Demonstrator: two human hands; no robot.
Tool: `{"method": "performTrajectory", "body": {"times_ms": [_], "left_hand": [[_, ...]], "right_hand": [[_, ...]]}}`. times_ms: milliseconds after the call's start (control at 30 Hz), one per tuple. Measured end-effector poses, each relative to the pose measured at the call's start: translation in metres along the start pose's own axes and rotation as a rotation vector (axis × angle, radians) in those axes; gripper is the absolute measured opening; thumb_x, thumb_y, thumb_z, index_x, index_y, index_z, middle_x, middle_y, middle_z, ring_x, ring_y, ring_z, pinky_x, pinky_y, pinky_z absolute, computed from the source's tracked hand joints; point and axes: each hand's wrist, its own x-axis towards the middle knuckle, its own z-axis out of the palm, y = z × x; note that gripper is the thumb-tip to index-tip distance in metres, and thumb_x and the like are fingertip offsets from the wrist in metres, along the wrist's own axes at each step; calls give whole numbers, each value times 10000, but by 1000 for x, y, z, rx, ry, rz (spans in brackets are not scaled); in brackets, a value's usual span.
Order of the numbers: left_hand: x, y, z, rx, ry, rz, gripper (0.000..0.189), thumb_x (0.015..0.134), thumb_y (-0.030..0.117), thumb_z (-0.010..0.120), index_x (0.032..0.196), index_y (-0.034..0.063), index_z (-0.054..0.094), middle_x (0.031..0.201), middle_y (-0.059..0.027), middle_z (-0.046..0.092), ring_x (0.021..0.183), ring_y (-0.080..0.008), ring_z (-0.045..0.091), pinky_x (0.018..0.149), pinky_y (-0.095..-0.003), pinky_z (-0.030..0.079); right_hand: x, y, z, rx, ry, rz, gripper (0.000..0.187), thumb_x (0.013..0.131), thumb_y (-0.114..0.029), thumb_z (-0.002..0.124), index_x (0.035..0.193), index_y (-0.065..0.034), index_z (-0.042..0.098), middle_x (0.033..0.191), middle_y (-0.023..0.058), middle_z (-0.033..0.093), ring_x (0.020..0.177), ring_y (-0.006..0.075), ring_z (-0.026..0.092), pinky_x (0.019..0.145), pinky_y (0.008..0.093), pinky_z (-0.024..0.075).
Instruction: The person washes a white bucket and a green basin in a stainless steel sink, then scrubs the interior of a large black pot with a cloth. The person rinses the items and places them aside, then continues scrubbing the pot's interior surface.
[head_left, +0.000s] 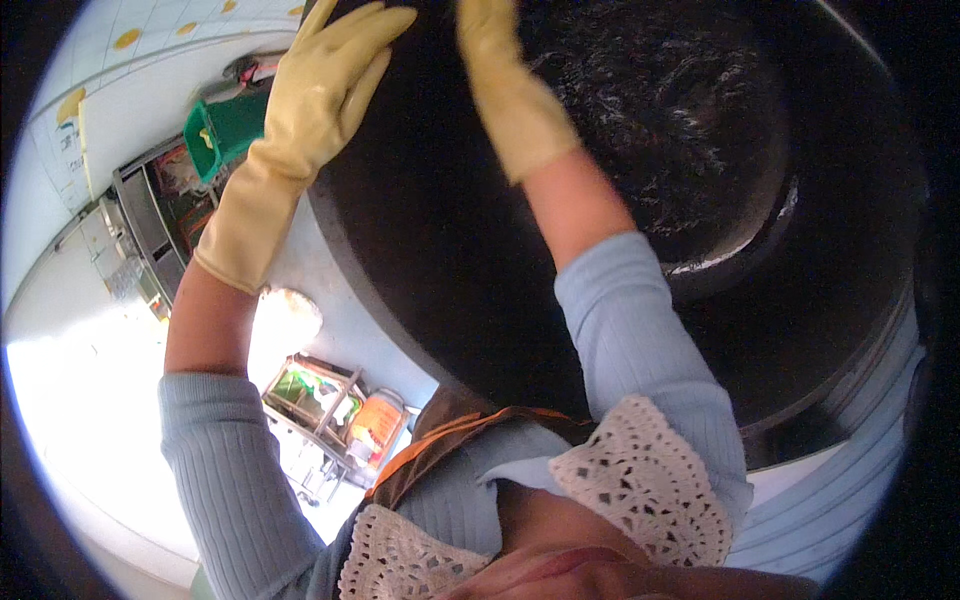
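Note:
A very large, dark round vessel (442, 300) with a wide rim fills the upper middle and right. Inside its round opening lie dark, shiny, rippled contents (675, 127); whether they are liquid or solid I cannot tell. My left hand (330, 82), in a long cream rubber glove, is over the vessel's left edge, fingers extended and nothing visible in it. My right hand (491, 37), gloved alike and slightly blurred, reaches over the vessel left of the opening. Its fingers are cut off by the top of the picture, so what they touch is hidden.
At left, a green plastic bin (229, 131) stands by a dark metal rack (154, 225) near a tiled wall (97, 37). Lower down is a small shelf (315, 397) beside an orange container (377, 420). A ridged light-blue surface (832, 480) curves below the vessel at right.

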Motion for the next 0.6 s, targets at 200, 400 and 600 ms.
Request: {"method": "performTrajectory", "body": {"times_ms": [200, 400, 600], "left_hand": [[0, 3, -9, -12, 29, 5, 414, 987, 47, 666, 1400, 31, 648, 1318, -216, 707, 1271, -391, 663, 1267, -600, 350], [1, -2, -6, -35, 65, 24, 393, 987, 46, 663, 1379, 17, 656, 1263, -224, 714, 1244, -402, 667, 1262, -591, 362], [-3, -4, -7, -24, 107, 45, 376, 992, 54, 661, 1367, 22, 662, 1244, -234, 718, 1225, -403, 674, 1267, -583, 360]], "right_hand": [[-311, 83, -35, 1096, -197, -1224, 514, 1036, -243, 585, 1497, -23, 538, 1644, 384, 355, 1507, 638, 343, 1266, 717, 276], [-365, 235, -22, 849, -955, -1360, 595, 1041, -252, 627, 1584, -63, 472, 1745, 319, 216, 1623, 553, 169, 1330, 637, 193], [-233, -15, -40, 1209, 109, -745, 527, 1039, -232, 573, 1479, 57, 537, 1685, 387, 271, 1518, 645, 273, 1252, 718, 258]]}}
